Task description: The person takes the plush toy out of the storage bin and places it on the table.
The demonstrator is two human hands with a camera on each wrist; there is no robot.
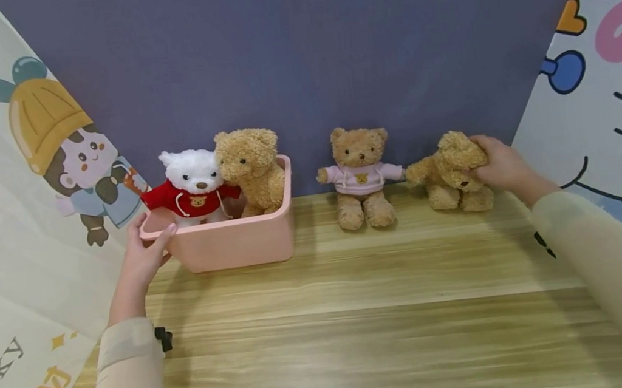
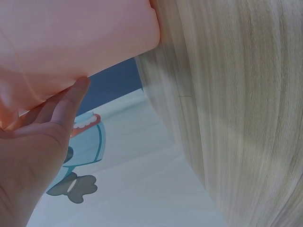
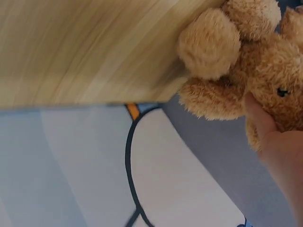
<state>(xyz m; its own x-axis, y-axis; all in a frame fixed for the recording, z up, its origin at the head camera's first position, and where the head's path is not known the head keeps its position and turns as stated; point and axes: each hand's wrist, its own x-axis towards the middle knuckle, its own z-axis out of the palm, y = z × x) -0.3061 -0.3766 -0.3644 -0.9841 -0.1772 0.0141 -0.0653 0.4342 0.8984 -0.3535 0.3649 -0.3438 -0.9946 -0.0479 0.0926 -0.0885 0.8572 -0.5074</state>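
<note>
My left hand [image 1: 145,249] grips the near left corner of a pink plastic bin [image 1: 238,243], thumb over the rim and fingers under it along the outer wall. Inside the bin sit a white teddy bear [image 1: 195,169] in a red hoodie and a bare tan teddy bear [image 1: 256,168]. At the far right my right hand [image 1: 497,164] holds the head of another bare tan teddy bear [image 1: 443,174], which leans forward with its face down. Its feet are at the tabletop. In the right wrist view my thumb presses into the fur of its head [image 3: 279,80].
Between the bin and the held bear sits a tan teddy bear [image 1: 363,178] in a pale pink hoodie, facing me. A dark blue panel [image 1: 301,67] stands behind the wooden tabletop [image 1: 355,336]. White cartoon-printed panels [image 1: 4,200] close off both sides.
</note>
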